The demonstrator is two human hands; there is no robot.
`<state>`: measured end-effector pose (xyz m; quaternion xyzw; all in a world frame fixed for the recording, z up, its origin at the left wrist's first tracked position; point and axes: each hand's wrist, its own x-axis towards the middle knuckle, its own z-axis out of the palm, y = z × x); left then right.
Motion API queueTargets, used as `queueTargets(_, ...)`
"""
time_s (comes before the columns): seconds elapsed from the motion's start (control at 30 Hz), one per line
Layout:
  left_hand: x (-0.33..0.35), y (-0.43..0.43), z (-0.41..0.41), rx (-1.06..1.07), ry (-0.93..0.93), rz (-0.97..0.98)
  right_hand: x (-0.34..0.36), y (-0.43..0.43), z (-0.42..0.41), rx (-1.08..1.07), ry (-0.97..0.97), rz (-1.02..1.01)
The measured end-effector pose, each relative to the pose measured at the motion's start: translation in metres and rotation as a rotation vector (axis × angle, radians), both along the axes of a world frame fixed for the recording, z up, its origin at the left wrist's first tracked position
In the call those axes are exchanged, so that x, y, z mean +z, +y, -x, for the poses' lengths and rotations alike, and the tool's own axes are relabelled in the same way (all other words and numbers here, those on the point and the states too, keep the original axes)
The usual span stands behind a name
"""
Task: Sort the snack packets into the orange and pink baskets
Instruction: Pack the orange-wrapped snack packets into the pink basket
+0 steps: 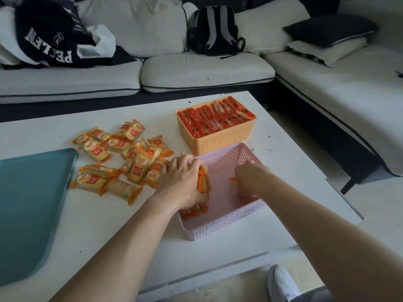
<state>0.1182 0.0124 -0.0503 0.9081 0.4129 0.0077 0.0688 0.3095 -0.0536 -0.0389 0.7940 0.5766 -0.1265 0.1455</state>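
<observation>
White table (130, 225), orange basket (224, 139), pink basket (226, 223), loose yellow snack packets (122, 158), perhaps a teal tray (30, 203)

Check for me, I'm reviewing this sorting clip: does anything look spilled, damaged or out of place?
Nothing stands out. The yellow packets lie jumbled on the table, simply unsorted; the red packets sit in neat rows in the orange basket.

The pink basket (218, 227) is open on top. The left hand (183, 182), curled over a row of packets (204, 184), fills its left side and the right hand (250, 179) its right, with bare floor between. The full orange basket (222, 140) stands just behind. A spread of loose packets (96, 149) crowds the table (113, 232) leftward toward the tray (28, 203). The near table is bare.
</observation>
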Motion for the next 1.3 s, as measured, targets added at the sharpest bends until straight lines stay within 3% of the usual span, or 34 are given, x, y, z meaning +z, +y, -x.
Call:
queueTargets(0.07, 0.001, -0.001, 0.000, -0.001, 0.000, -0.007, 0.013, 0.001, 0.003, -0.044, 0.071, -0.125)
queueTargets(0.17, 0.001, -0.001, -0.001, 0.005, 0.015, -0.007, 0.025, 0.002, 0.017, -0.172, 0.378, -0.286)
queueTargets(0.5, 0.011, -0.004, 0.001, 0.013, 0.009, 0.050, 0.015, -0.005, 0.031, -0.585, 1.259, -0.109)
queueTargets(0.63, 0.011, -0.001, 0.006, -0.087, -0.014, 0.069, 0.007, -0.009, 0.030, -0.608, 1.264, -0.157)
queueTargets(1.0, 0.021, -0.005, 0.006, -0.067, -0.087, 0.110, 0.016, -0.015, 0.018, -0.464, 0.960, -0.244)
queueTargets(1.3, 0.021, 0.000, 0.017, -0.053, -0.100, 0.144, 0.014, -0.018, 0.024, -0.362, 0.979, -0.186)
